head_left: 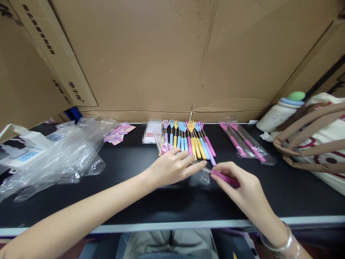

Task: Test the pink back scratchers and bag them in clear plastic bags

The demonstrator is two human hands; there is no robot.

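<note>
My right hand (237, 180) grips the pink handle of a back scratcher (224, 177), whose thin shaft points left toward my other hand. My left hand (175, 165) is closed on a clear plastic bag (203, 177); the bag's far end, with something pink inside, sticks out beyond the fingers. How far the shaft reaches into the bag is hidden by the fingers. Just beyond both hands lies a row of back scratchers (198, 144) with claw heads and purple, blue, yellow and pink handles.
Two bagged pink back scratchers (244, 142) lie to the right. Clear bags (72, 154) are heaped at left beside a power strip (27, 154). Printed cards (118, 133) lie behind them. A bottle (280, 113) and a cloth bag (318, 144) stand far right. A cardboard wall (161, 61) closes the back.
</note>
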